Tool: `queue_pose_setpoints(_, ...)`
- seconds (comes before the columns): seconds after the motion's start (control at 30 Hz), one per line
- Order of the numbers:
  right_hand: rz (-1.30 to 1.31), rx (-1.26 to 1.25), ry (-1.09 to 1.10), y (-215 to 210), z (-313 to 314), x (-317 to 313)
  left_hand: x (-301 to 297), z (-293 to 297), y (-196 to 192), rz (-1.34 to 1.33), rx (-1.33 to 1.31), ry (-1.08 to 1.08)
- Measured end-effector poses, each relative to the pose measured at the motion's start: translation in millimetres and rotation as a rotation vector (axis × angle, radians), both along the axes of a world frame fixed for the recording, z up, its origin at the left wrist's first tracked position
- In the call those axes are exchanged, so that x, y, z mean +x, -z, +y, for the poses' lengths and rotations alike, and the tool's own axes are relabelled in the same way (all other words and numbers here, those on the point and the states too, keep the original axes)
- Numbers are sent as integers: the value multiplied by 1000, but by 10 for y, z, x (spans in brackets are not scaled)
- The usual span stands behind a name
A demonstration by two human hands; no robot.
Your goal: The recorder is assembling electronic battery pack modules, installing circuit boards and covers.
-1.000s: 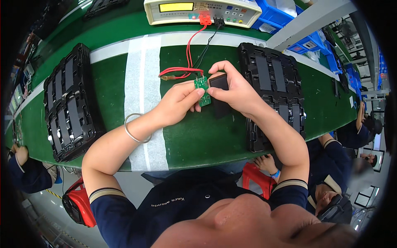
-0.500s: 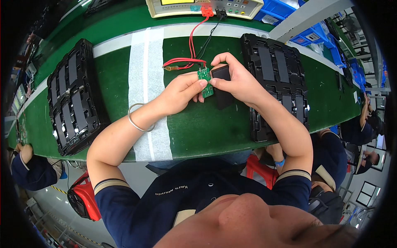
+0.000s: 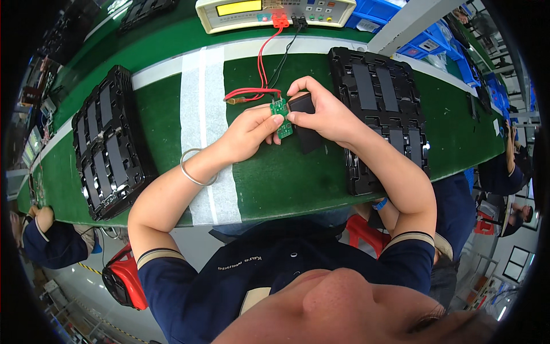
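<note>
Head view, green board (image 3: pixel 285 131): held above the green table (image 3: pixel 275 189), between both hands, with red wires (image 3: pixel 246 92) reaching its top edge.
Left hand (image 3: pixel 251 131): thumb over the board's face, fingers behind, pinching it; too light a pinch could let it twist.
Right hand (image 3: pixel 327 118): fingers curled around a black slab (image 3: pixel 302 104), thumb tip by the board's right edge; a slip could knock the two apart.
Meeting edge: partly covered by fingers, so I cannot tell whether board and slab touch; pressing them misaligned could bend a contact.
Red wires: run up to the tester (image 3: pixel 269 14); turning the board too far could tug them loose.
Brass clip (image 3: pixel 235 101): near the left hand; brushing bare metal could short something.
</note>
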State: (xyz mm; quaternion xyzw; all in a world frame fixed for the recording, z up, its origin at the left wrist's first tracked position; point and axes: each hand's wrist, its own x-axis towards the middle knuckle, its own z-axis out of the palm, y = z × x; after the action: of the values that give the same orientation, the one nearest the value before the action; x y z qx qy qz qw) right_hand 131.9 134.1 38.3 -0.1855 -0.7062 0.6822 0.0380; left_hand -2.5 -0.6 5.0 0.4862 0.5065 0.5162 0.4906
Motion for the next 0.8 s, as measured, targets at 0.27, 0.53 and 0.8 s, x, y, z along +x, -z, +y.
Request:
queue_pose_setpoints(0.27,16,15,-24,58,11,-12,7,-29,9,18,2,-34)
queue_pose_setpoints(0.53,113,198,-16,-22,145,47,23,38,93,129,-6,-88)
queue_pose_setpoints(0.8,294,143,289,-318,829,270,75,61,66,143,11,-91)
